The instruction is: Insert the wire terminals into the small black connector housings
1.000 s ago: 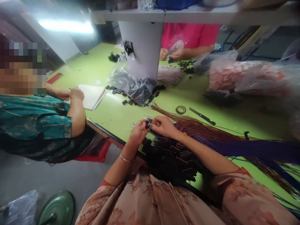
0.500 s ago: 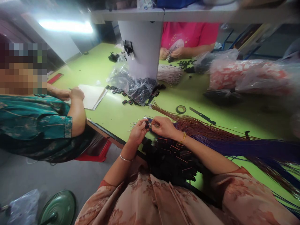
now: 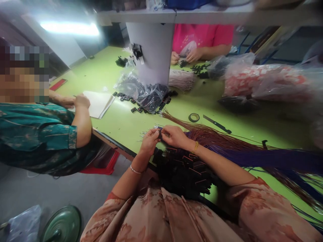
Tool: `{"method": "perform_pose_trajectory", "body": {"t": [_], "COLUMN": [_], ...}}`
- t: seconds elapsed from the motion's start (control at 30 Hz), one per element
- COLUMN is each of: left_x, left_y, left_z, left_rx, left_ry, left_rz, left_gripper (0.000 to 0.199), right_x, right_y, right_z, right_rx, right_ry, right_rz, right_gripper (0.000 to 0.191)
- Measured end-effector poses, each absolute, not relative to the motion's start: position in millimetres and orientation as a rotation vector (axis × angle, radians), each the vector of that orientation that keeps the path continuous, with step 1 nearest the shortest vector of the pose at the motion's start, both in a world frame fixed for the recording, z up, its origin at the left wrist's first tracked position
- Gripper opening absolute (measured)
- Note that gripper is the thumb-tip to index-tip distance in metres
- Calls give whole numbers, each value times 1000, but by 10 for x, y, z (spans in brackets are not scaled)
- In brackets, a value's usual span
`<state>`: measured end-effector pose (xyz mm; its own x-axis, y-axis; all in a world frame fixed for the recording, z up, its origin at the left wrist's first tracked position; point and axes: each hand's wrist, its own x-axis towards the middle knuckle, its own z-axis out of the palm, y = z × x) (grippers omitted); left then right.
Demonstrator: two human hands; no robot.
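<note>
Pinched between the thumb and fingers of my left hand (image 3: 150,140) is a small black part (image 3: 159,135), mostly covered by the fingers. My right hand (image 3: 172,136) meets it from the right with its fingers closed at the part; what they grip is too small to make out. Brown wires (image 3: 199,129) and blue wires (image 3: 227,153) run rightward from beside my hands, their metal tips near my left fingers. Just below my hands lies a heap of black parts (image 3: 185,171), some with orange-brown strips.
Beyond my hands lie a tape roll (image 3: 194,117), a knife (image 3: 217,124) and a plastic bag of black parts (image 3: 151,99). A person in green (image 3: 37,126) rests hands by paper (image 3: 97,103) at the left. Another person in pink (image 3: 202,40) handles small parts across the table.
My hands have drawn closer together, and the small black part is more hidden by my fingers. Across the table, the other person's hands have shifted slightly.
</note>
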<state>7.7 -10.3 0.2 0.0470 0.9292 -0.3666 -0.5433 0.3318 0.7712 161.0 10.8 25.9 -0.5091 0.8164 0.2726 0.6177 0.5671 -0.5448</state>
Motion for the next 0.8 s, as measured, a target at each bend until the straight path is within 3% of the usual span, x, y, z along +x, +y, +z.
{"method": "perform_pose_trajectory", "body": {"t": [0.23,0.37,0.57,0.8], "left_x": [117,149,169,151], "left_y": [-104,-122,-134,-140], "left_z": [5,48,143,127], "left_rx": [509,541,594,568], "left_ry": [1022,1029,1012,989], "left_rz": [1210,1203,1166,1176], "left_gripper": [33,31,37,34], "right_x": [1591,1715,1987,2010], "right_y": [65,271,819,872], "right_z": [294,391,309,151], "right_rx": [-1220,-1247,-1845,-1938], "right_ry": [-2309,-2254,-2240,-2346], "right_rz": [589,704,387,334], "right_gripper": [10,19,22,28]}}
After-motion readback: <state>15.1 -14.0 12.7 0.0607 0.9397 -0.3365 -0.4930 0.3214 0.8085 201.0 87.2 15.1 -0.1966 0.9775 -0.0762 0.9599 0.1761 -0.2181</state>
